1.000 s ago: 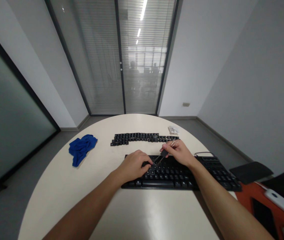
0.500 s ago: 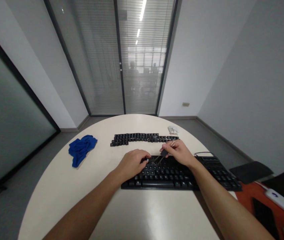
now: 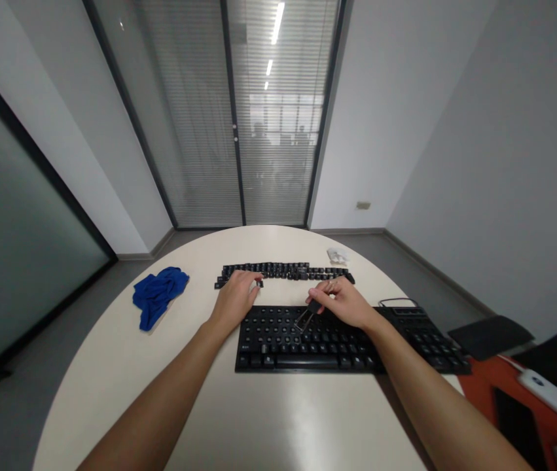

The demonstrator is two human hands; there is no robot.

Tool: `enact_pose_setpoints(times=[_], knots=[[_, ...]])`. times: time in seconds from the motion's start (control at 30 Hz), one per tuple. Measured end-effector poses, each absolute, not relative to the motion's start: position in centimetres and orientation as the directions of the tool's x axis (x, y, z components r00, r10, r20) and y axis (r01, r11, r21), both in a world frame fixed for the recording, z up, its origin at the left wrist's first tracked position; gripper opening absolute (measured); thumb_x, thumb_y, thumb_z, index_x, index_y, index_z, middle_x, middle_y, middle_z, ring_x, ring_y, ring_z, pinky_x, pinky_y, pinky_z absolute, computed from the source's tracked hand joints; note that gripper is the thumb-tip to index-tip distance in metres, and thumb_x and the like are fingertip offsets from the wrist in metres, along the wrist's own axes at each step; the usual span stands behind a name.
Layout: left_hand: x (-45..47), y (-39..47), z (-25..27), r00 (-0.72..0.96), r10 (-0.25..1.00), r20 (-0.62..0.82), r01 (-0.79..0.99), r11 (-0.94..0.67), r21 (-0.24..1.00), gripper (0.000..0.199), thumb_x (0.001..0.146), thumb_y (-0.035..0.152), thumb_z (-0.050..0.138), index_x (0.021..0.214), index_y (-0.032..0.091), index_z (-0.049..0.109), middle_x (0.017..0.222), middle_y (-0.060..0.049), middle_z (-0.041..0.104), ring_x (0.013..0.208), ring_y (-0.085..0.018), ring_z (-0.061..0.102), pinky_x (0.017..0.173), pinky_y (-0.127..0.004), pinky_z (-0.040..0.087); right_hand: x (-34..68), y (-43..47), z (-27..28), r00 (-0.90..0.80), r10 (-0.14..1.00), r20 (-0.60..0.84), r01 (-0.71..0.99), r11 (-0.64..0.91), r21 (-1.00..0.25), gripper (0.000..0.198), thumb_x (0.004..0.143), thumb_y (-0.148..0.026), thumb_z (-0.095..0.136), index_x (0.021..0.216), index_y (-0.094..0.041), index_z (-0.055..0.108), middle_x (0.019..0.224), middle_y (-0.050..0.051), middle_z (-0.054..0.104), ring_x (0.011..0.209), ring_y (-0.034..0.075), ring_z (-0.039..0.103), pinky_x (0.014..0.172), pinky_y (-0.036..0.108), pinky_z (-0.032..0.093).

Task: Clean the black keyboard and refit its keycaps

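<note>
Fingers (image 3: pixel 321 298) of the right hand (image 3: pixel 344 303) gripped a wire-looped tool (image 3: pixel 314 306) over a black keyboard (image 3: pixel 307 360) reaching the table's (image 3: pixel 278 418) right edge; the left hand (image 3: pixel 233 297) met a keycap (image 3: pixel 260 284), grip unclear, beside loose key rows (image 3: pixel 278 268) toward the far edge.

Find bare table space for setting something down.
Free: tabletop this side of the keyboard, between forearms; also between blue cloth and left hand. Crowded: loose keycaps by that hand, and over the keyboard, where the right hand holds a keycap puller.
</note>
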State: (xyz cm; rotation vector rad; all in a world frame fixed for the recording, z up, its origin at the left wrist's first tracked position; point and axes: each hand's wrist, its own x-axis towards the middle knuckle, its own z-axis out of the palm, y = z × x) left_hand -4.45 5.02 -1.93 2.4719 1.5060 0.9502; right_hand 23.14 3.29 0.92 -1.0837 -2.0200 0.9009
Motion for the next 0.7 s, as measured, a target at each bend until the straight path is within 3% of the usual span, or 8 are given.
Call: enact_pose_setpoints(times=[0.4, 0.7], knots=[[-5.3, 7.0, -3.5, 0.271, 0.849, 0.453, 0.831, -0.444, 0.336, 0.024, 0.087, 0.013, 0.063, 0.109, 0.019, 0.069, 0.107, -0.008, 0.069, 0.113, -0.027, 0.056, 0.098, -0.039, 0.048, 22.8, 3.0, 1.2, -0.448, 0.855, 0.261, 0.415, 0.457, -0.787, 0.046, 0.094, -0.049, 0.057, 0.066, -0.015, 0.072, 0.072, 0.009, 0.074, 0.062, 0.018, 0.068, 0.061, 0.027, 0.05], [-5.4, 7.7, -4.3, 0.255, 0.842, 0.475, 0.839, -0.437, 0.323, 0.024, 0.086, 0.012, 0.064, 0.107, 0.02, 0.07, 0.105, -0.008, 0.069, 0.114, -0.028, 0.055, 0.097, -0.04, 0.047, 22.6, 2.8, 1.1, -0.456, 0.856, 0.242, 0.397, 0.44, -0.806, 0.041, 0.092, -0.048, 0.061, 0.074, -0.014, 0.076, 0.073, 0.007, 0.075, 0.057, 0.017, 0.067, 0.056, 0.026, 0.049]])
